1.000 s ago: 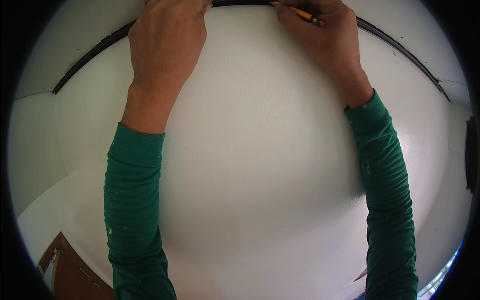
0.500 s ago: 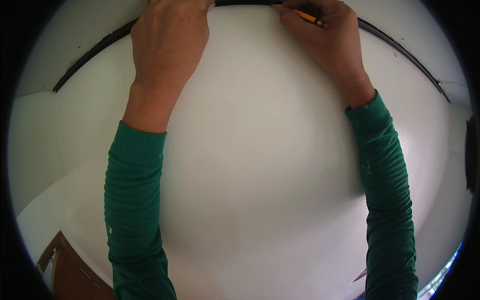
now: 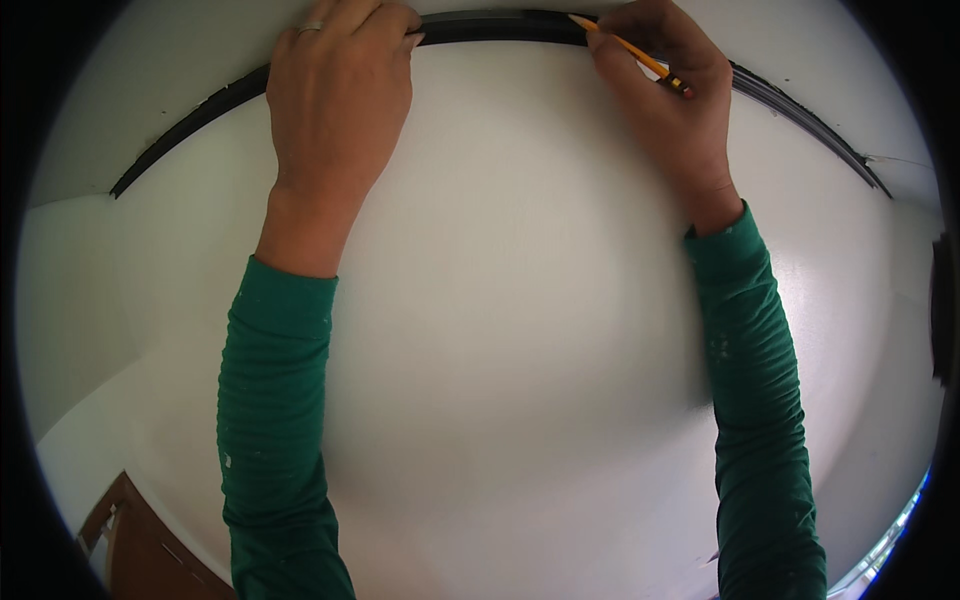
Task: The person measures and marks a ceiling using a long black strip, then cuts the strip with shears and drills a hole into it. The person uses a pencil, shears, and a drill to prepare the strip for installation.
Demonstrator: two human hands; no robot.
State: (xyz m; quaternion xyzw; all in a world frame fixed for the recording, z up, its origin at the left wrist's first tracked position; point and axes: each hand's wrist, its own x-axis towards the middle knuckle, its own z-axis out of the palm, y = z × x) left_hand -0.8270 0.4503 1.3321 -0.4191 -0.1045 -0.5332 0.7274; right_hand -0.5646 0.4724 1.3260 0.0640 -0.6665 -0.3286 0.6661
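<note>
A long black track (image 3: 500, 28) runs along the top of a white wall, where it meets the ceiling, and looks curved in this view. My left hand (image 3: 340, 120) is raised to it with the fingers closed over its edge, and a ring shows on one finger. Further right, my right hand (image 3: 690, 110) grips a yellow pencil (image 3: 632, 50) with a pinkish eraser. The pencil's sharpened tip points up and left against the track. Some fingertips of both hands are hidden.
The pale wall (image 3: 520, 260) fills the middle. Pale ceiling (image 3: 840, 80) with small dark specks lies above the track. A brown wooden door or cabinet (image 3: 150, 555) stands at lower left, a dark object (image 3: 941, 310) at the right rim, and bright light (image 3: 890, 550) enters at lower right.
The track and both hands sit slightly lower in the picture, showing more of the track. The right hand and pencil have shifted a little to the right along it.
</note>
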